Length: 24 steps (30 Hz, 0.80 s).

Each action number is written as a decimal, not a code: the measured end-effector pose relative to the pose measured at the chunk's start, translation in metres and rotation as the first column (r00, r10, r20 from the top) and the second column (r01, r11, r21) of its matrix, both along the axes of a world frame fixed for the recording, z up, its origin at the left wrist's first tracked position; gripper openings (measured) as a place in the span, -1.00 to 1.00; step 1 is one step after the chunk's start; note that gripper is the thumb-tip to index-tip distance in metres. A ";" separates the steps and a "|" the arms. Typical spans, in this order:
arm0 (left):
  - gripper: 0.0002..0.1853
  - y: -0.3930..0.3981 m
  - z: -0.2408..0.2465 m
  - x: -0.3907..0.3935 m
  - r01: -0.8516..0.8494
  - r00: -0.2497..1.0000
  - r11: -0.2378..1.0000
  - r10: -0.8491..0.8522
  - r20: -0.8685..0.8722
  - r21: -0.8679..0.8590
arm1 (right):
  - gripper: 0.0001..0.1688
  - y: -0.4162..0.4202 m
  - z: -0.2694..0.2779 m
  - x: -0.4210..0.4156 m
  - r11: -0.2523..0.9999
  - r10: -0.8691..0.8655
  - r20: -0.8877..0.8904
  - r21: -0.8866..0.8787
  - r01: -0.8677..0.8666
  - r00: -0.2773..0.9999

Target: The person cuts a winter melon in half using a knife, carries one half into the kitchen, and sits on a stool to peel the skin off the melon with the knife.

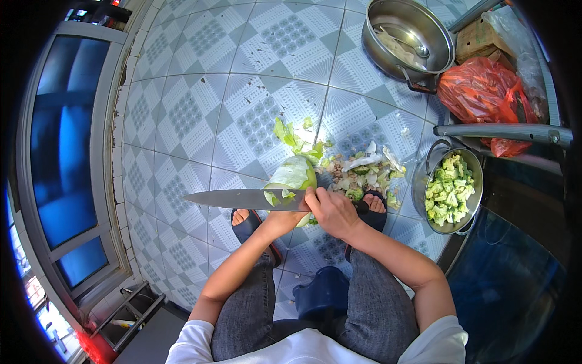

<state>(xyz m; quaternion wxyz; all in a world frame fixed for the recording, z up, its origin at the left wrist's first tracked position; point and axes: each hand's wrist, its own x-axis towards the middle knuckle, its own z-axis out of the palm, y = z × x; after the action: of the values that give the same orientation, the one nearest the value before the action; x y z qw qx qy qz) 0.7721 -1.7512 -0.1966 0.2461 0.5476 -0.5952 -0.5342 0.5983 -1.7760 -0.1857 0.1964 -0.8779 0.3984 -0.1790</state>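
Note:
A long kitchen knife (241, 199) lies level across the front of a large pale green gourd or melon (291, 173), its blade pointing left. My right hand (334, 211) is closed on the knife near the base of the blade, and the dark handle (362, 207) shows past it. Partly hidden behind the blade, my left hand (287, 221) is against the underside of the gourd; its fingers are mostly covered. Small green peelings (272, 198) cling to the blade. More pale green peelings (298, 140) lie on the tiles just beyond the gourd.
Vegetable scraps (363, 175) are heaped on the tiled floor beside my right foot. A metal pot of broccoli florets (454, 191) stands to the right. Farther off are a large steel pot (436, 32) and a red plastic bag (486, 91) on a metal-framed rack (500, 130). A blue stool (320, 295) is between my legs.

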 end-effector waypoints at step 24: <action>-0.60 -0.009 0.006 -0.001 0.048 0.998 0.985 -0.055 0.033 0.168 | -0.70 0.006 -0.014 -0.013 0.996 -0.049 0.011 0.072 0.048 0.999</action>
<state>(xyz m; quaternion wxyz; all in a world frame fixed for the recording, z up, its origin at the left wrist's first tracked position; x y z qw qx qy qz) 0.7708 -1.7597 -0.1908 0.1741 0.5606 -0.5667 -0.5782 0.5852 -1.7699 -0.1994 0.2256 -0.8592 0.4247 -0.1749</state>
